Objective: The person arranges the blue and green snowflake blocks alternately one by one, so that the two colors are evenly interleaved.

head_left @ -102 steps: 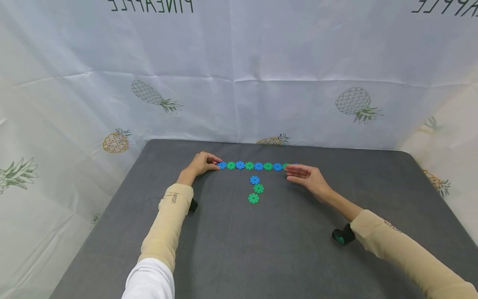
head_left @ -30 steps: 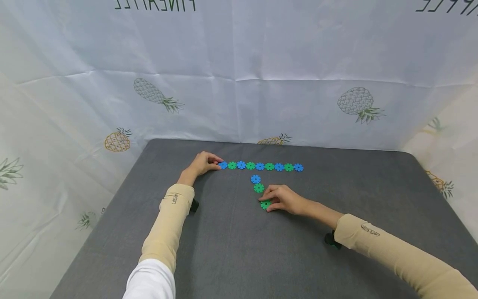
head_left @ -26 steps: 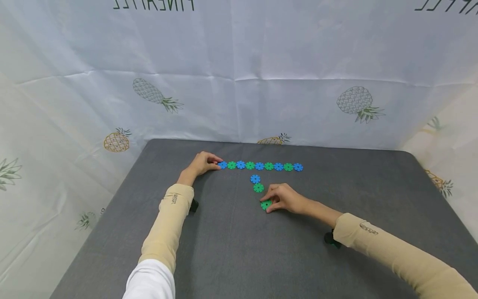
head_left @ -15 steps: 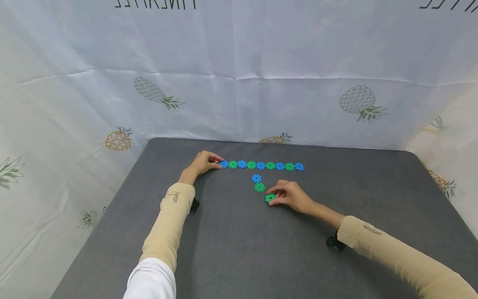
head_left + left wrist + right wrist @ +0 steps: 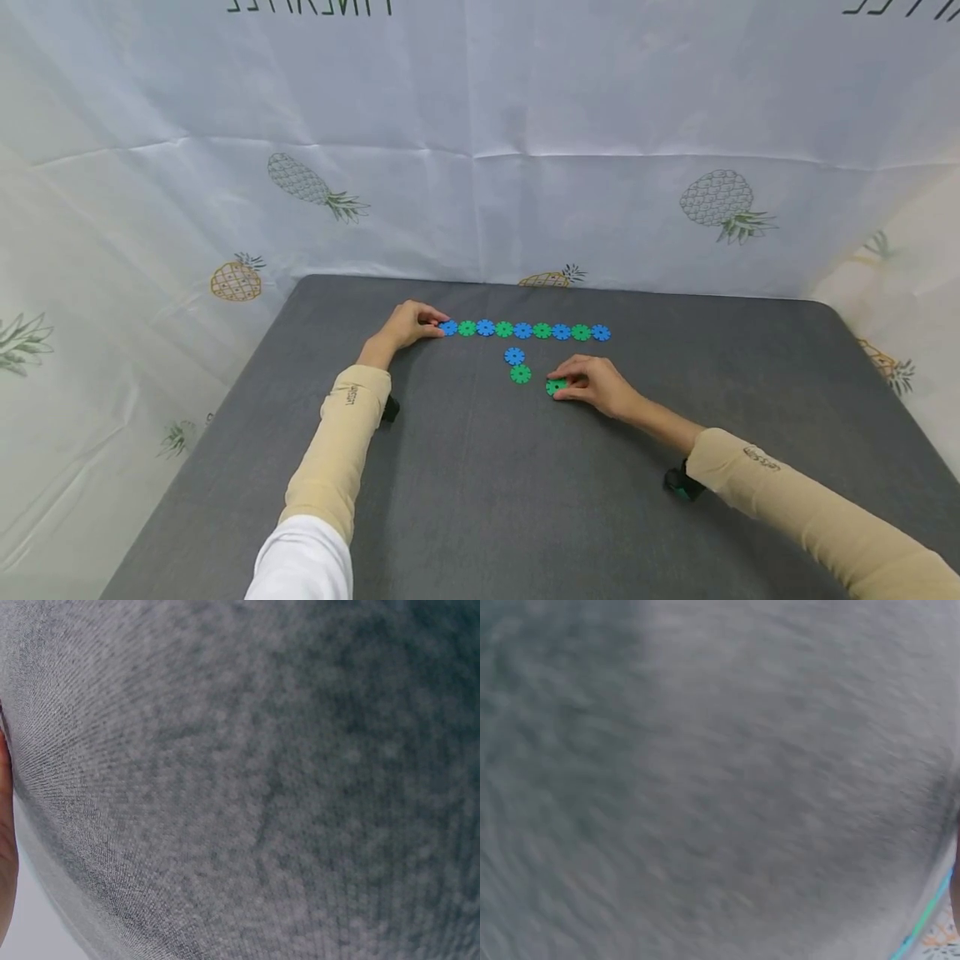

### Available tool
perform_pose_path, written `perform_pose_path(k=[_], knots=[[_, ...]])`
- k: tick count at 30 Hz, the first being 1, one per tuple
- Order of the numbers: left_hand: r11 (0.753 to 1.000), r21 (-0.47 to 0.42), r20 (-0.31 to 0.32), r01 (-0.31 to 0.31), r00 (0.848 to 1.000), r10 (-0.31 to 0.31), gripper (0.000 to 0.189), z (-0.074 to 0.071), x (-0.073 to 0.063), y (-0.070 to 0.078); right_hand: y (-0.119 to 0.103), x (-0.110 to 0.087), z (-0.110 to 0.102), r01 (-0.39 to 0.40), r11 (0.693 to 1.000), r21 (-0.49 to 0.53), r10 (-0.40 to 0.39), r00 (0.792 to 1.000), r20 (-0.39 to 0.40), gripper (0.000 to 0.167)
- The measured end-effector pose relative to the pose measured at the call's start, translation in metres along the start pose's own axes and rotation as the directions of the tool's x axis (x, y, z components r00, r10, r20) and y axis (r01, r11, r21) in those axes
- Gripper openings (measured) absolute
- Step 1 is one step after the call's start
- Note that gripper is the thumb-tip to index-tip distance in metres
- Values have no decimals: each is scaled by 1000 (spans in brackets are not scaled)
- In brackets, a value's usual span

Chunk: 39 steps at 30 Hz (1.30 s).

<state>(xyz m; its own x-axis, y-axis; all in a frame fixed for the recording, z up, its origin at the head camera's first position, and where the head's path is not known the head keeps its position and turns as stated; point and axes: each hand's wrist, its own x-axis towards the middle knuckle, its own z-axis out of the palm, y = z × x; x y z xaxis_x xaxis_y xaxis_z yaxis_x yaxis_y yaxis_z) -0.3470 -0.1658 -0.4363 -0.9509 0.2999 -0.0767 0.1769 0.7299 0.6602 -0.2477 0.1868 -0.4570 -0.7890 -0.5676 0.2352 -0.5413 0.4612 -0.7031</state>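
Observation:
A straight row of alternating blue and green notched plastic discs [image 5: 522, 331] lies across the far part of the table. At its left end my left hand [image 5: 405, 326] pinches the blue end disc [image 5: 449, 328] between thumb and fingers. My right hand [image 5: 597, 386] pinches a green disc [image 5: 555, 387] by its right side, in front of the row. Left of that disc lie a loose green disc [image 5: 521, 374] and a blue disc [image 5: 514, 356]. The left wrist view has only a sliver of hand [image 5: 6, 840] at its edge; the right wrist view is mostly blurred cloth.
A dark grey cloth covers the table [image 5: 450, 500]. Behind it hangs a pale curtain [image 5: 480, 208] printed with pineapples. A black wrist camera [image 5: 682, 482] sits under the right sleeve, close to the tabletop.
My right hand left the right end of the row, took the nearest green disc and carried it rightward, then away from me. The left hand stays at the row's left end.

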Motion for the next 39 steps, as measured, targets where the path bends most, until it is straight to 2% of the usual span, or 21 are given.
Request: perform_pose_path(k=[6, 9, 11, 16, 21, 26, 39], knots=[[1000, -5, 2, 2, 1000, -2, 28, 0, 1, 0, -6, 6, -15, -20, 999, -46, 28, 983, 180, 33], [1000, -4, 5, 3, 1000, -3, 28, 0, 1, 1, -5, 6, -21, 22, 997, -70, -6, 975, 220, 32], [1000, -3, 7, 3, 1000, -3, 28, 0, 1, 0, -2, 6, -22, 65, 995, -73, -48, 975, 219, 30], [1000, 1, 5, 9, 1000, -9, 28, 0, 1, -1, 4, 5, -19, 159, 985, -74, -145, 976, 162, 27], [1000, 10, 7, -1, 1000, 1, 29, 0, 0, 0, 15, -1, -18, 184, 981, -61, -184, 983, 9, 26], [1000, 10, 3, -1, 1000, 1, 29, 0, 0, 0, 24, -4, -24, 142, 987, -69, -148, 985, -92, 25], [1000, 8, 2, -5, 1000, 5, 28, 0, -1, 2, 42, -9, -48, -16, 983, -181, -29, 970, -241, 26]])
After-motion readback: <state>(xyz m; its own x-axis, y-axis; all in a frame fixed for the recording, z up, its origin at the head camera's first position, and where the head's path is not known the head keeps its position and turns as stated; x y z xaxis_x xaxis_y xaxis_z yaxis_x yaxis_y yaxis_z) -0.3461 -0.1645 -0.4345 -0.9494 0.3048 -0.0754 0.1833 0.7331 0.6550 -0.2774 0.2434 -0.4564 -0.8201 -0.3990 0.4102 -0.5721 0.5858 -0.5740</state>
